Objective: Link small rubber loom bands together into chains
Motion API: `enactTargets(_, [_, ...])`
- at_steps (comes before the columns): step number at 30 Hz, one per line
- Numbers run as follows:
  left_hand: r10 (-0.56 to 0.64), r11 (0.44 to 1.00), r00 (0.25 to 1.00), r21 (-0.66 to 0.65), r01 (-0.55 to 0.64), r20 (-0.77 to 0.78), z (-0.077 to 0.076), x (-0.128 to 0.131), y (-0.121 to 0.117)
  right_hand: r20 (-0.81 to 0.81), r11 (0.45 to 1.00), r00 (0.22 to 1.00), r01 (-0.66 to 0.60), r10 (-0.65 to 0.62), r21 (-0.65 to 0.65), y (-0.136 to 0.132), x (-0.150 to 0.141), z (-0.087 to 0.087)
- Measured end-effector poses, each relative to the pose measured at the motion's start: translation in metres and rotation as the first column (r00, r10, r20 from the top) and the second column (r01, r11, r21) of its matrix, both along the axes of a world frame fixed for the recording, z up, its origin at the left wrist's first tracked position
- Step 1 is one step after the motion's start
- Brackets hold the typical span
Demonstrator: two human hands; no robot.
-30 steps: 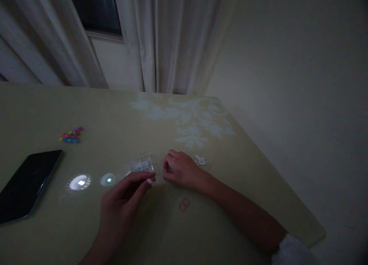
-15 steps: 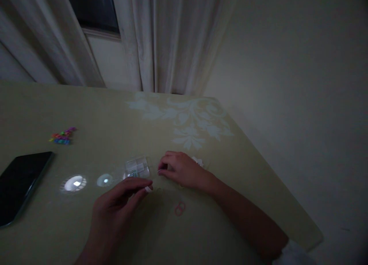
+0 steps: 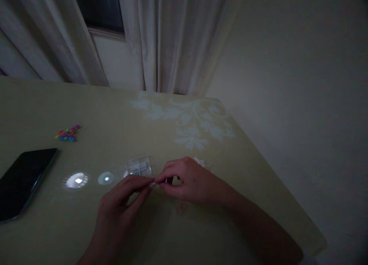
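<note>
My left hand [image 3: 123,196] pinches a small bundle of white bands [image 3: 153,185] between thumb and fingertips. From the right, my right hand [image 3: 186,180] meets it there, its thumb and forefinger closed at the end of the same bundle. The fingertips hide part of it, and its exact make is too small to tell. Just behind the left fingertips lies a small clear plastic box [image 3: 140,166]. Two pinkish rings [image 3: 181,208] lie on the table below my right hand. White pieces [image 3: 199,161] show partly behind the right wrist.
A dark-screened phone or tablet [image 3: 25,184] lies at the left of the table [image 3: 109,115]. Beyond it is a heap of small bright-coloured pieces [image 3: 68,134]. Lamp reflections shine on the tabletop. Curtains [image 3: 184,39] hang behind, and a wall [image 3: 293,85] stands to the right.
My right hand has moved left and nearer to me, bringing its fingertips against the white bands in my left hand. The left hand keeps its pinch; the view has shifted slightly.
</note>
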State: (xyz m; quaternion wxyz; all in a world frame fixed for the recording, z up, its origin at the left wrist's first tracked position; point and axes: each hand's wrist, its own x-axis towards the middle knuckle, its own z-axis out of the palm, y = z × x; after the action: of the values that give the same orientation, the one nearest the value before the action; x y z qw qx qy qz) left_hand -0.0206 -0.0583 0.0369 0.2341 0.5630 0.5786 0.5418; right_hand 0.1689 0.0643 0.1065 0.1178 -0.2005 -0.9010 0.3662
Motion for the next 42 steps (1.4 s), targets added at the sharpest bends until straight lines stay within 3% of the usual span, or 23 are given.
enactTargets(6, [0.06,0.992,0.995,-0.115,-0.052,0.074,0.002,0.003,-0.003,0.094,0.944,0.957,0.249,-0.274,0.214,0.025,-0.006,-0.032])
enactTargets(10, [0.032,0.995,0.996,-0.095,-0.024,0.085,0.004,0.005,-0.002,0.234,0.932,0.936,0.183,-0.262,0.313,0.027,-0.011,-0.055])
enactTargets(13, [0.012,0.999,0.998,-0.053,-0.008,0.067,0.003,0.004,-0.001,0.273,0.926,0.925,0.164,-0.263,0.339,0.023,-0.011,-0.06])
enactTargets(17, [-0.014,0.998,0.999,-0.066,0.016,0.035,0.001,0.002,-0.001,0.268,0.935,0.933,0.147,-0.239,0.323,0.018,-0.009,-0.05])
enactTargets(22, [0.016,0.994,0.997,-0.113,-0.008,0.069,0.003,0.004,-0.001,0.04,0.987,0.994,0.101,-0.106,0.121,0.006,-0.007,-0.021])
enactTargets(25, [0.019,0.992,0.995,-0.125,-0.006,0.102,0.005,0.005,-0.001,-0.031,0.994,0.998,0.059,-0.057,0.09,-0.001,-0.005,-0.008])
enactTargets(30, [-0.043,0.998,0.995,-0.038,0.046,0.087,0.005,0.006,0.001,-0.047,0.997,0.999,-0.004,0.008,0.076,-0.004,-0.003,-0.006])
enactTargets(36, [-0.067,0.997,0.992,-0.02,0.07,0.109,0.006,0.006,0.002,-0.074,0.999,0.996,-0.042,0.043,0.007,0.001,-0.001,-0.001])
enactTargets(39, [-0.034,0.999,0.996,-0.037,0.037,0.084,0.005,0.004,0.0,0.002,0.997,1.0,0.013,-0.013,0.073,0.015,0.008,0.003])
enactTargets(42, [-0.019,0.998,0.999,-0.054,0.021,0.048,0.003,0.003,-0.002,0.254,0.948,0.942,0.145,-0.219,0.282,0.032,0.021,0.002])
